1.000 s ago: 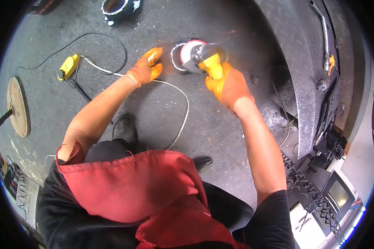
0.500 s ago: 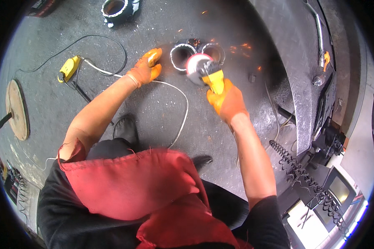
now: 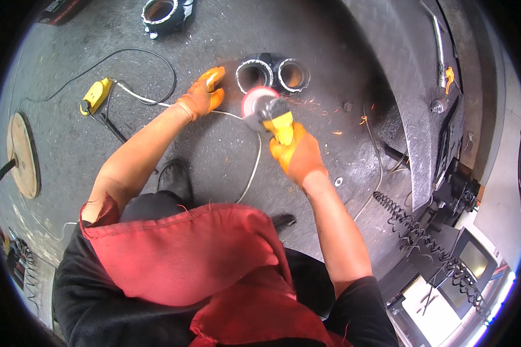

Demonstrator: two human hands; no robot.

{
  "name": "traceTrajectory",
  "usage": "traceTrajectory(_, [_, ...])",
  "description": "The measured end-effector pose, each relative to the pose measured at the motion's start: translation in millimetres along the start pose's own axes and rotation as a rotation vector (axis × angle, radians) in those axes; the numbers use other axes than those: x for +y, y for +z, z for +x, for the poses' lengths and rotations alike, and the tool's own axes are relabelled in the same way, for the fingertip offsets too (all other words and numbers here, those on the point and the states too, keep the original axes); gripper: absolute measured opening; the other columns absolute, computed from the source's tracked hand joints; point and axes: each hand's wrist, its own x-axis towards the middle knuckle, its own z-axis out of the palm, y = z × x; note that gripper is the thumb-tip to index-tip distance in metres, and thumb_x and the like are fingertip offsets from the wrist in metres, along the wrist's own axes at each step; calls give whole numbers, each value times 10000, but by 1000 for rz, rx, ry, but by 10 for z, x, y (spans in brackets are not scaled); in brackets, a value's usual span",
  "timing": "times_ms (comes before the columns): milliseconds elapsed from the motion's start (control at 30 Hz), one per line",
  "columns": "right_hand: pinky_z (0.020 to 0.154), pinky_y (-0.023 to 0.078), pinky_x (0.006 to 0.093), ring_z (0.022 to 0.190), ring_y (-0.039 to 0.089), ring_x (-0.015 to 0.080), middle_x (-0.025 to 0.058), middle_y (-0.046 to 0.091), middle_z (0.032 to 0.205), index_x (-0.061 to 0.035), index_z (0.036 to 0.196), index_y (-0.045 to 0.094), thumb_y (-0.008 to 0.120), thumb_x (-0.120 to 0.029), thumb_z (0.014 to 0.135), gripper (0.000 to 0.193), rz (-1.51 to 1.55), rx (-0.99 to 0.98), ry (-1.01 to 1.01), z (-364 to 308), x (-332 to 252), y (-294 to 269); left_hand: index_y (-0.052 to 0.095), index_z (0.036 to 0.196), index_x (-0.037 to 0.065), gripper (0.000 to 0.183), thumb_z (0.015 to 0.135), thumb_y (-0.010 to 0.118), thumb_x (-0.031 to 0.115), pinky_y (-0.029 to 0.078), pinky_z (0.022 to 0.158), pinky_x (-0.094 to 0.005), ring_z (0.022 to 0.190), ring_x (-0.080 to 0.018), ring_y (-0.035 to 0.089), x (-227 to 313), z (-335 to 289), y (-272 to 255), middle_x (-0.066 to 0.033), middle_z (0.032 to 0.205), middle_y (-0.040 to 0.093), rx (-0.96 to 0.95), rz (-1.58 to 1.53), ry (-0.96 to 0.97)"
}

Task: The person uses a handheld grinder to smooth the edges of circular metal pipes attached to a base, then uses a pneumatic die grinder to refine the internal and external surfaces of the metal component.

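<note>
Grey concrete floor (image 3: 307, 34), gritty and stained, under everything. Right hand (image 3: 298, 153) in an orange glove, closed around the yellow body of an angle grinder (image 3: 272, 113); disc end pointing away from the palm, flap disc just short of, or touching, the rim of a twin-bore metal fitting (image 3: 273, 74) lying on the floor directly beyond the knuckles. Orange sparks (image 3: 353, 118) thrown out to the outer side of that hand, toward a big curved steel sheet (image 3: 405, 87). Left hand (image 3: 202, 95), also gloved in orange, fingers curled and pressed down at the fitting's near-left edge, apparently steadying it; whether gripping or merely bracing, impossible to tell. White power cord (image 3: 252, 168) looping on the floor between the two forearms, back toward a yellow plug block (image 3: 96, 95) well out beyond the left wrist. Second ring-shaped casting (image 3: 163, 14) far ahead of the left hand. Round wooden disc (image 3: 23, 153) far off to the left.

Likely troubles: disc snagging the bore edge and kicking back toward the bracing hand, so close by. One-handed hold on the grinder, little resistance to a jerk. Fitting loose on the floor, free to skid under pressure. Cord slack near the wheel, open to being caught. Loose red cloth (image 3: 185, 260) at the chest, close enough to catch stray sparks.
</note>
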Motion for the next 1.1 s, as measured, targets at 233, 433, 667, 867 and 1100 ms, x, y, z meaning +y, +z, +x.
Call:
traceTrajectory(233, [854,532,529,1005,664,490,284,709,1014,-11,1112,631,722,-330,845,426,17,9,-15,47,117,43,421,1518,-31,628,933,626,72,318,1220,-358,1497,-279,394,245,12,-101,-194,1575,456,-89,427,75])
traceTrajectory(433, [860,537,510,1022,667,479,266,716,1028,-59,1122,650,714,-352,844,409,75,47,52,-341,422,358,422,1518,-23,651,911,647,43,326,1214,-353,1482,-260,415,132,-61,-132,-178,1560,478,1,154,-26])
traceTrajectory(667, [764,519,311,840,672,150,20,726,991,-135,1276,711,699,-188,861,418,598,381,330,-120,1451,166,364,1538,-13,800,825,722,57,343,1193,-388,1406,-276,469,1023,-103,34,-157,1463,524,-92,8,116])
traceTrajectory(867, [671,496,296,792,620,127,-19,664,966,-134,1313,629,723,-118,921,403,849,455,458,4,1754,186,250,1588,-3,1153,736,879,453,320,1199,-464,1434,-422,391,776,42,176,-238,1514,453,-159,524,329])
traceTrajectory(1100, [714,501,325,831,628,147,12,685,1001,-68,1224,644,763,-172,878,380,709,500,431,331,1823,529,528,1373,25,957,612,899,472,454,1063,-459,1234,-388,563,619,360,219,-188,1291,605,20,940,574])
